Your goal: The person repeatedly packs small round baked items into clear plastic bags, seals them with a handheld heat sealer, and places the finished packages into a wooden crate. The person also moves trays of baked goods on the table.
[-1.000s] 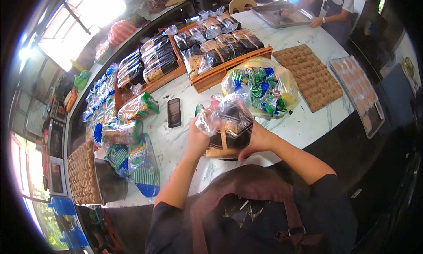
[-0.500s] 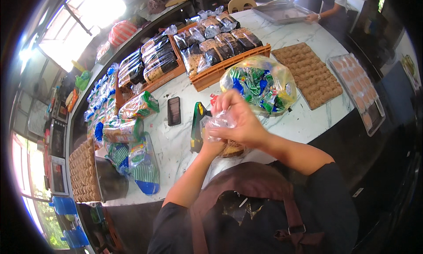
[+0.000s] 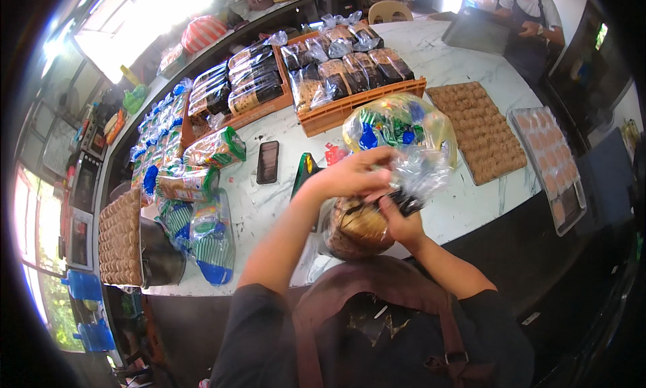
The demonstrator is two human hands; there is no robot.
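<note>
A clear plastic bread bag with dark printing [image 3: 356, 232] stands at the table's near edge in front of me, a sliced brown loaf showing inside it. Its loose clear top [image 3: 427, 171] flares out to the right above my hands. My right hand [image 3: 404, 225] is closed round the bag's gathered neck, thumb pressed against it. My left hand [image 3: 356, 176] reaches over the bag, its curled fingers closed on the plastic at the neck. Partly behind my left wrist is a green, black and yellow device [image 3: 306, 172].
Orange crates [image 3: 363, 105] of bagged loaves stand at the back. Around me lie a phone [image 3: 267, 162], a yellowish bag of printed wrappers [image 3: 400, 122], a tray of brown rolls [image 3: 478, 132], a tray of pale rounds [image 3: 546, 152] and bagged loaves [image 3: 214, 236]. A person holds a tray [image 3: 476, 32] far right.
My hands have shifted right; the bag's top now spreads to the right and more of the loaf shows. Across the table, the person's tray has gone from flat to tilted.
</note>
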